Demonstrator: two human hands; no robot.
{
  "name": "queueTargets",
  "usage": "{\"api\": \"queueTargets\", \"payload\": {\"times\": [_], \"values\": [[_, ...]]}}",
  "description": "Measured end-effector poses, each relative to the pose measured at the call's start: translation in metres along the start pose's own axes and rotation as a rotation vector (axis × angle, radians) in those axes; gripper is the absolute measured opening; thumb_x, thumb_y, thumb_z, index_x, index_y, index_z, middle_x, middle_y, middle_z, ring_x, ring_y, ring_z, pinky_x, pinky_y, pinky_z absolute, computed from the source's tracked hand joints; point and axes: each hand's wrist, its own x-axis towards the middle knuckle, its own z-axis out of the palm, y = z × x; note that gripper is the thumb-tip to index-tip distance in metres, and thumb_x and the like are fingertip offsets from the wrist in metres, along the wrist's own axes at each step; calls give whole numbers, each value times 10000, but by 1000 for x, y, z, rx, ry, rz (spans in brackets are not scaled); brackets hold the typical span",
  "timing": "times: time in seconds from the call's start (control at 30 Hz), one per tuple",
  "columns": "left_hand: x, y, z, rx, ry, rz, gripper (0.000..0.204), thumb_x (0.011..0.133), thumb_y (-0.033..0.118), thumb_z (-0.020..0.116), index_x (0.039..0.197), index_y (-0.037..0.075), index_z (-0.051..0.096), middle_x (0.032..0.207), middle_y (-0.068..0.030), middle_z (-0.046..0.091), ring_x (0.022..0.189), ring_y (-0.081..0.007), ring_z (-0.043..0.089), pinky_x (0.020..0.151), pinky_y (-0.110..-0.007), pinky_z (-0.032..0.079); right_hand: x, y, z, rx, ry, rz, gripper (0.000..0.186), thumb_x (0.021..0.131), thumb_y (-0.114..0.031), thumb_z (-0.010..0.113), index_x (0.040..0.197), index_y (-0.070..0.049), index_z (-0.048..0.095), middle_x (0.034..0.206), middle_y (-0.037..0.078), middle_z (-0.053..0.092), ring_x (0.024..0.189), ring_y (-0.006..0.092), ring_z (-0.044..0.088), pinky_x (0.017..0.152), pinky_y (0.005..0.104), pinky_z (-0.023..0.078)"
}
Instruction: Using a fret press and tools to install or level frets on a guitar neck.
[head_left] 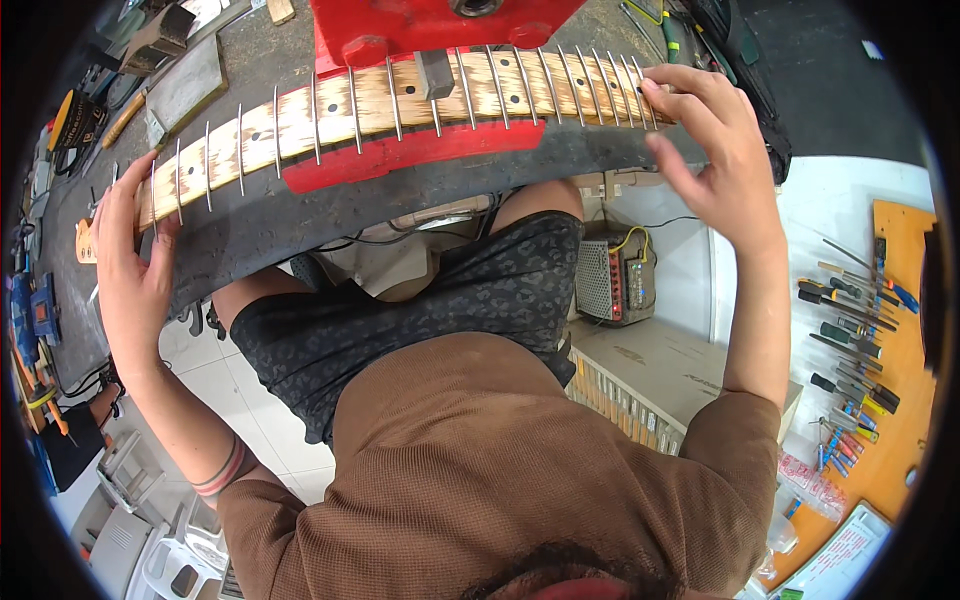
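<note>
Dark tabletop (300,215) spans 9 to 2 o'clock. Guitar neck (400,105) with metal frets lies along it on a red support (400,155). Left hand (130,270), 9 o'clock, grip wrapped around neck end. Right hand (715,150), 2 o'clock, fingers spread, fingertips (655,90) on the last frets.

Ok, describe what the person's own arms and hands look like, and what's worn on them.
Both hands are bare: no gloves, rings or watch visible on the left hand or the right hand. The forearms are uncovered. The left forearm carries a striped band marking of dark and reddish lines near the elbow. Short sleeves of a brown knit-textured shirt cover the upper arms.
</note>
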Motion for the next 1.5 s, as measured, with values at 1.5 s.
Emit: {"api": "queueTargets", "payload": {"times": [1.5], "values": [[-78,-92,-48,-195,415,-413,256,944,-24,693,1194,2,744,1126,-116,779,1071,-241,742,994,-382,563,-20,7,94,-175,550,166,826,802,-19,874,1574,-148,609,1545,75,677,1450,336,604,1251,503,387]]}}
